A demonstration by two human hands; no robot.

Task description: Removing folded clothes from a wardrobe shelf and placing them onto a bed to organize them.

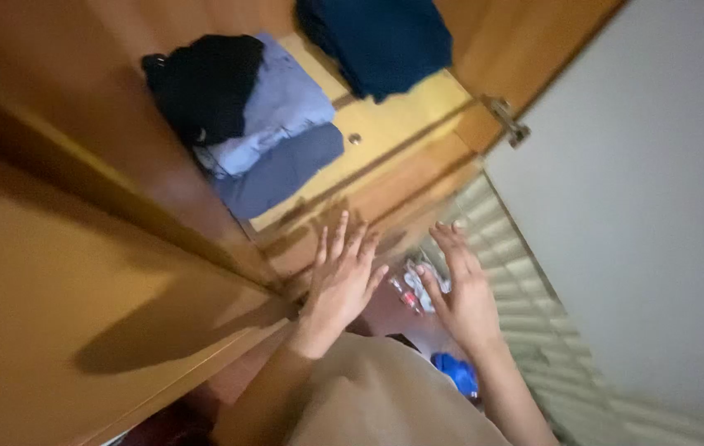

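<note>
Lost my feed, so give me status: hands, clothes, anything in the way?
Left hand and right hand open, empty, raised below the shelf. Folded clothes stacked there, untouched. Nothing between hands and stack.

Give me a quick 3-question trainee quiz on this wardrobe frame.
1. True or false: the left hand grips the black garment.
2. Which garment lies lowest in the folded stack? A black, B light blue, C dark slate blue.
3. What hangs at the top of the wooden wardrobe?

Key
1. False: both the left hand and the right hand are empty, fingers spread, apart from the clothes.
2. C.
3. A dark navy garment.
</note>
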